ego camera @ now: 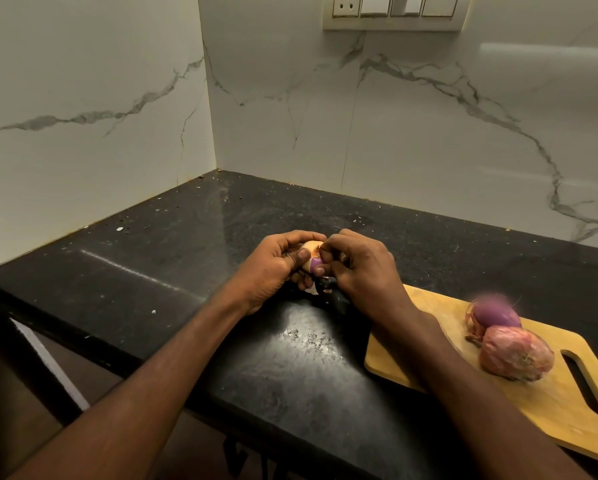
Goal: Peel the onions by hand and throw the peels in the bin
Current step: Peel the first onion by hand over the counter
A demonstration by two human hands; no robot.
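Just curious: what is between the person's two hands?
In the head view, a partly peeled onion sits between the left hand and the right hand; both grip it above the black counter.

Black speckled countertop (290, 358) with a wooden chopping board (550, 403) being carried on it.

The countertop is being bounded by marble-patterned wall panels (290, 116) at the back and at the left, where a corner is formed. The board is lying flat near the front right of the counter (its slotted handle is pointing to the right), and two onions are being borne on it: a partly peeled purple onion (496, 315) and, touching it on the near side, an unpeeled onion (517, 353). Small pale specks (153, 311) are being seen scattered on the dark surface to the left.
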